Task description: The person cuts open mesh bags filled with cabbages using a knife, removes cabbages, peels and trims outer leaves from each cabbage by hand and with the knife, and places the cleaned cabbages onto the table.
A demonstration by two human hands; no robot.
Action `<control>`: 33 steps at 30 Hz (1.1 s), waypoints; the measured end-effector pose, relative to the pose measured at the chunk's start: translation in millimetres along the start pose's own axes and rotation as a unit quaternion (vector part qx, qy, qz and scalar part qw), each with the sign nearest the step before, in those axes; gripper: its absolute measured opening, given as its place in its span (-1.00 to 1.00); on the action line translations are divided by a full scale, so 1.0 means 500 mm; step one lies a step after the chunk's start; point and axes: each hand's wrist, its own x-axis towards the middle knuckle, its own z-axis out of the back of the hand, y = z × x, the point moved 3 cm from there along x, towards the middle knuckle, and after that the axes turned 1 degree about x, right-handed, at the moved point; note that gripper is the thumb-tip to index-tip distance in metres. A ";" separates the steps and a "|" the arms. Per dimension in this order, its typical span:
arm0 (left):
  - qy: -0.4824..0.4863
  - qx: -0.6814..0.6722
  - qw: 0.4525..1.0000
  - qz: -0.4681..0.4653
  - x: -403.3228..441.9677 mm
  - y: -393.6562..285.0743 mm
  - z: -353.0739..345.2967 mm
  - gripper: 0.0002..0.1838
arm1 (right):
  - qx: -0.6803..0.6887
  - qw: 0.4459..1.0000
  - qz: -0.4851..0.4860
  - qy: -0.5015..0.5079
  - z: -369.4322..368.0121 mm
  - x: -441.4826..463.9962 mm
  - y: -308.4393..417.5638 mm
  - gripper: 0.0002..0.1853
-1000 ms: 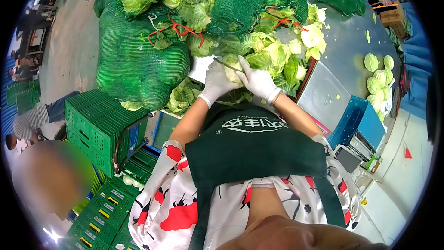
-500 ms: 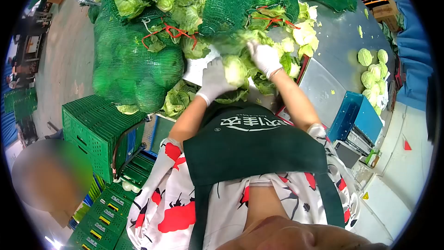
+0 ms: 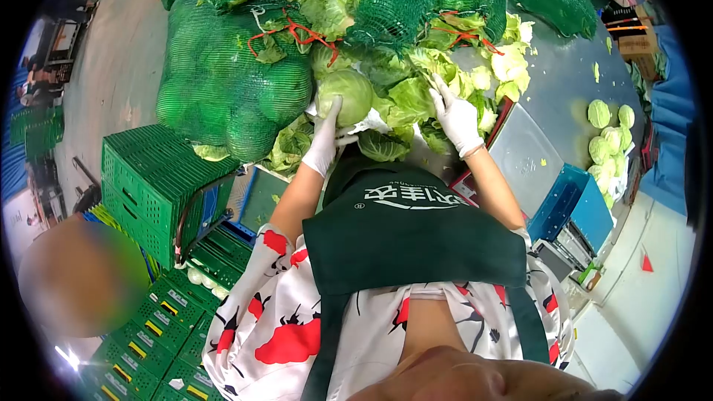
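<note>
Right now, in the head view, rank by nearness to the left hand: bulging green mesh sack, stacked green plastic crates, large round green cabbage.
1. Large round green cabbage, touching the left hand.
2. Bulging green mesh sack, left of the hand.
3. Stacked green plastic crates, farther left, lower.

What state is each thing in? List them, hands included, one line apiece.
Left hand: gloved, against the cabbage head.
Right hand: gloved, fingers extended at the loose leaves; grip unclear.
Cabbage head: whole-looking, pale green.
Loose leaves: heaped, some curled.
Left net bag: filled, bulging.
Cabbages at right: out of nets, grouped together.
Green crates: stacked.
Apron: worn.
</note>
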 end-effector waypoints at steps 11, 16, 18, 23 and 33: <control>0.063 0.507 0.766 -0.391 -0.016 -0.027 -0.061 0.42 | 0.211 0.970 -0.011 0.121 -0.068 0.013 0.057 -0.54; -0.071 0.488 0.799 -0.345 -0.002 -0.001 -0.083 0.51 | 0.213 0.965 -0.010 0.152 -0.091 0.006 0.088 -0.54; -0.052 0.484 0.821 -0.298 -0.032 -0.050 -0.115 0.50 | 0.177 0.978 0.043 0.098 -0.080 0.008 0.101 -0.48; -0.062 0.535 0.796 -0.276 -0.025 -0.068 -0.141 0.37 | 0.048 0.981 0.100 0.161 -0.039 0.045 0.161 -0.35; -0.030 0.549 0.778 -0.303 0.002 -0.064 -0.123 0.31 | 0.010 0.972 0.210 0.105 -0.128 0.076 0.133 -0.42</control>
